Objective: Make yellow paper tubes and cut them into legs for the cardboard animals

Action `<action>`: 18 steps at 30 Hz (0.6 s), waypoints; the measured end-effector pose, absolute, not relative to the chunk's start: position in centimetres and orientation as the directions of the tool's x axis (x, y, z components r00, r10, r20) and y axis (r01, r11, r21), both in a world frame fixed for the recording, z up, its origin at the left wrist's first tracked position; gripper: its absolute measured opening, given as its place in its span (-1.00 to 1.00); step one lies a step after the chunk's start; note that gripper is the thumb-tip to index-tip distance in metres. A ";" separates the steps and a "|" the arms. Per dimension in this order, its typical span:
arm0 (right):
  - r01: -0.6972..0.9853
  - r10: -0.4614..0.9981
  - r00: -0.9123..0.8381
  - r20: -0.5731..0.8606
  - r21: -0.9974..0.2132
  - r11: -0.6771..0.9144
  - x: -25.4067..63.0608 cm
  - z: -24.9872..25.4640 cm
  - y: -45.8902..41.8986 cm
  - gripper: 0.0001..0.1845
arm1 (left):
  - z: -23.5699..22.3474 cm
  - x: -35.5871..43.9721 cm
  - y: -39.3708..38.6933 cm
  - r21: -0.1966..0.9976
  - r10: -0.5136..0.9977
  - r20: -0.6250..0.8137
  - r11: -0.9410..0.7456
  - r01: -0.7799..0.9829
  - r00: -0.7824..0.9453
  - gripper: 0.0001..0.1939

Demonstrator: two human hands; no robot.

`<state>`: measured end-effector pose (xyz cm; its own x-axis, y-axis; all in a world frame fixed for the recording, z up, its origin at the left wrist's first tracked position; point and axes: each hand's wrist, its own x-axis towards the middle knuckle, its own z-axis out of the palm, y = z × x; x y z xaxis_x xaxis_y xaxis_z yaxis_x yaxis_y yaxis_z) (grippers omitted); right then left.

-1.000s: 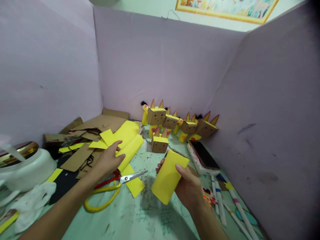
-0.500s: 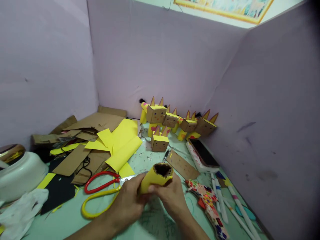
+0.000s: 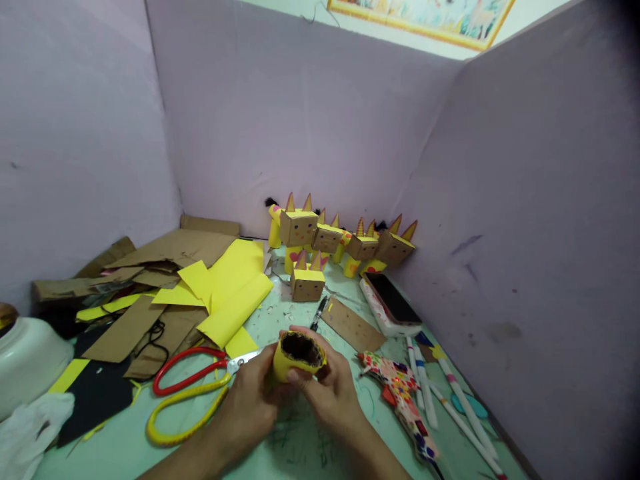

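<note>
Between my two hands is a yellow-covered cardboard tube [image 3: 284,362], its dark open end tilted up toward me. My left hand [image 3: 255,393] wraps its left side, and my right hand [image 3: 330,387] grips the right side with the thumb on the front wall. Just left of my left hand lie scissors [image 3: 165,437] with one red and one yellow handle, their blades partly hidden behind the hand. Beyond the tube stands a small cardboard box head [image 3: 307,289] with two pointed horns. A pen [image 3: 319,313] and a cardboard strip [image 3: 353,325] lie near my right hand.
Several horned cardboard animals [image 3: 299,229] stand along the back wall. Yellow paper [image 3: 235,287] and cardboard scraps [image 3: 120,327] cover the left. On the right are a phone [image 3: 393,297], a patterned glue gun [image 3: 395,387] and several markers [image 3: 425,387]. A white pot [image 3: 30,353] stands far left.
The tube has turned in my hands, so its open end faces me more and less of its side shows. The whole view has shifted, with the table things appearing further left.
</note>
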<state>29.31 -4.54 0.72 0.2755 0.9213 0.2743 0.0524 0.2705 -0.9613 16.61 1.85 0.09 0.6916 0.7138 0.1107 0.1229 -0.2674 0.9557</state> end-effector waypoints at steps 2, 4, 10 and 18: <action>0.053 0.921 0.262 0.288 -0.957 0.285 29.4 0.8 -4.5 -0.55 | 0.0 16.7 1.9 0.974 0.705 0.119 -0.220 0.056 0.699 -0.67; 0.029 0.926 0.251 0.281 -0.959 0.283 29.5 0.9 -4.4 -0.46 | 0.1 16.7 1.8 0.977 0.686 0.135 -0.211 0.017 0.715 -0.69; 0.019 0.921 0.229 0.315 -0.947 0.320 29.4 0.9 -4.3 -0.55 | 0.2 16.8 1.5 0.953 0.662 0.177 -0.300 0.041 0.728 -0.63; -0.406 0.911 0.387 0.140 -0.862 0.305 29.6 1.3 -4.0 -0.39 | 1.1 17.1 1.1 0.945 0.653 0.010 -0.254 0.206 0.758 -0.67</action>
<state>29.61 -4.03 1.30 0.3873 0.9112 0.1403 -0.4056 0.3050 -0.8616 17.11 1.14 1.06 0.7577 0.6525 0.0102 0.2064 -0.2545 0.9448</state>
